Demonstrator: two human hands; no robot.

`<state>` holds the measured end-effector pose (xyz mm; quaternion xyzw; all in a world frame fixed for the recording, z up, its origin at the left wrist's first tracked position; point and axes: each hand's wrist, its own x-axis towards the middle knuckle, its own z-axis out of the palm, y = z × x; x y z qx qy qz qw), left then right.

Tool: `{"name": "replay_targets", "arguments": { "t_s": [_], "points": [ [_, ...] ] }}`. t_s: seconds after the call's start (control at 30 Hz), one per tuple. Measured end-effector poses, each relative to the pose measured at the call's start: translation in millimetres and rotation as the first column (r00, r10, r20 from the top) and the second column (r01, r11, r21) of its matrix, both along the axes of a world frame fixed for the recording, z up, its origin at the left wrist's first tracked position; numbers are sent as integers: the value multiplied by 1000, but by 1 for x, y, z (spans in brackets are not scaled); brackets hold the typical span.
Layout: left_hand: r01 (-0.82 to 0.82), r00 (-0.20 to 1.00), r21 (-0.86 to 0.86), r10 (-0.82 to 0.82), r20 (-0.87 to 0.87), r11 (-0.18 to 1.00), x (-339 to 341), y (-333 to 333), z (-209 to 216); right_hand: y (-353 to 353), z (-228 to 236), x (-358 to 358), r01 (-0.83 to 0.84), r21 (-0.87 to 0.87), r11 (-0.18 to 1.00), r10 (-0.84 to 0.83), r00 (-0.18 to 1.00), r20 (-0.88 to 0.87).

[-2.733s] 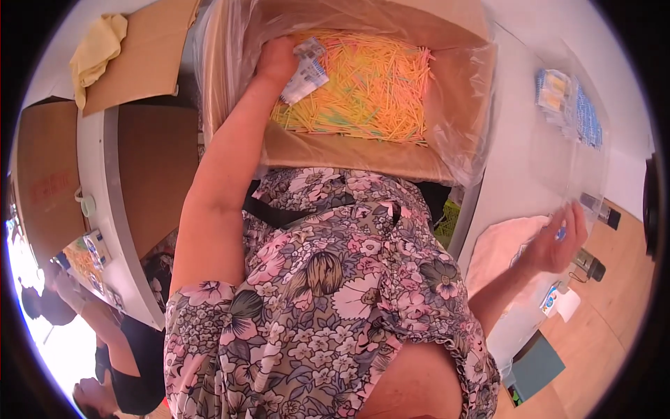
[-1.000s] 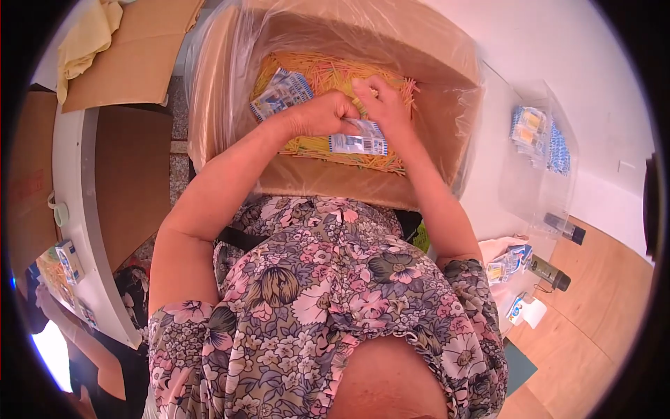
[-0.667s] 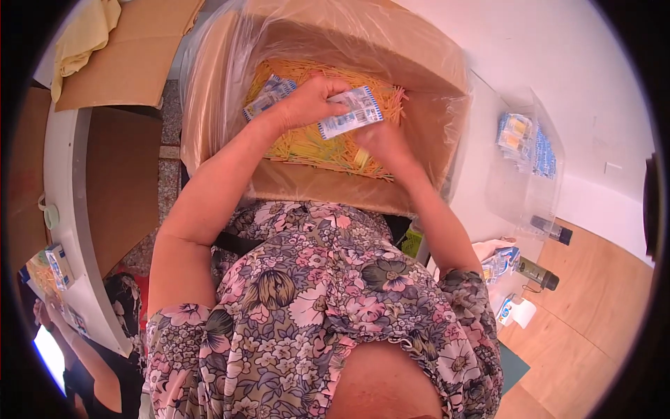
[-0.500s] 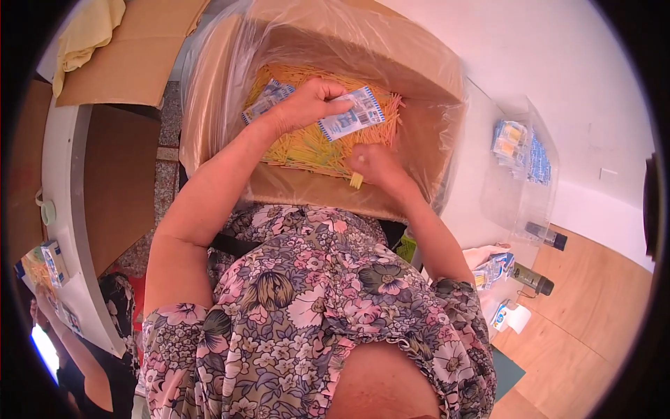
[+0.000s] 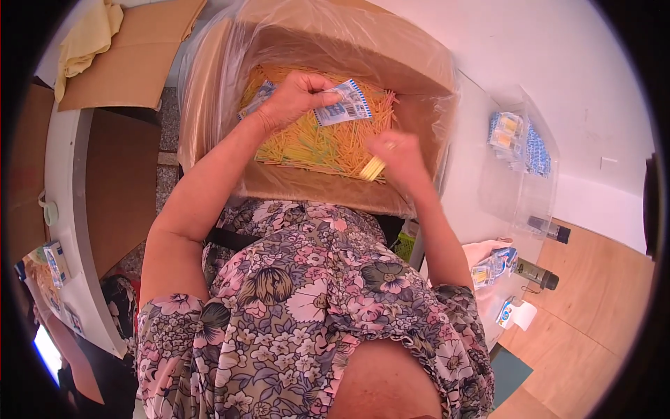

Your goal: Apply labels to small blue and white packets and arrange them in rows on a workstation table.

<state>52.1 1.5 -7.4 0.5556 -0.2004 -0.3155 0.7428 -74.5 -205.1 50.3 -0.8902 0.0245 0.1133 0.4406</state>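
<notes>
A cardboard box (image 5: pixel 293 185) lined with clear plastic stands in front of me, holding a heap of thin yellow and orange sticks (image 5: pixel 307 143). Over the heap, my left hand (image 5: pixel 296 98) pinches a small blue-and-white packet (image 5: pixel 345 105) by its left end. A second packet (image 5: pixel 264 94) lies on the sticks, partly covered by my left wrist. My right hand (image 5: pixel 401 157) is closed round a small bunch of yellow sticks (image 5: pixel 373 168), whose lower ends show below the fingers. It is a little to the right of the packet and apart from it.
To the right, a clear plastic bin (image 5: pixel 513 188) holds several packets. A dark bottle (image 5: pixel 537 274), a filled packet (image 5: pixel 497 267) and a small white box (image 5: pixel 516 313) are nearer me. At the left are a cardboard flap (image 5: pixel 132 63), a white table edge (image 5: pixel 94 230) and another person's arm (image 5: pixel 73 349).
My right hand has lifted up and to the right, and more of the yellow bunch shows. My left hand has shifted slightly left with the packet.
</notes>
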Motion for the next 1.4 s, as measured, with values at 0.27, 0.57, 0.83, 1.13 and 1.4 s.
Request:
{"name": "replay_targets", "arguments": {
  "t_s": [0.27,0.57,0.83,1.13,1.4],
  "points": [
    [50,999,32,-50,-6,998,-1,-5,0,-10,6,26,-1,47,999,5,996,-84],
    [71,993,47,-75,86,996,-4,-8,-4,29,-2,27,5,171,985,-32,988,152],
    [-12,1000,-25,13,11,1000,-3,-7,-1,12,38,38,271,392,879,-272,961,-53],
    [95,987,-51,-88,132,994,-4,-9,5,10,23,70,232,209,950,-281,928,246],
    [120,992,83,-122,28,989,-8,-9,-1,28,37,59,53,-155,987,23,893,449]
  ]
}}
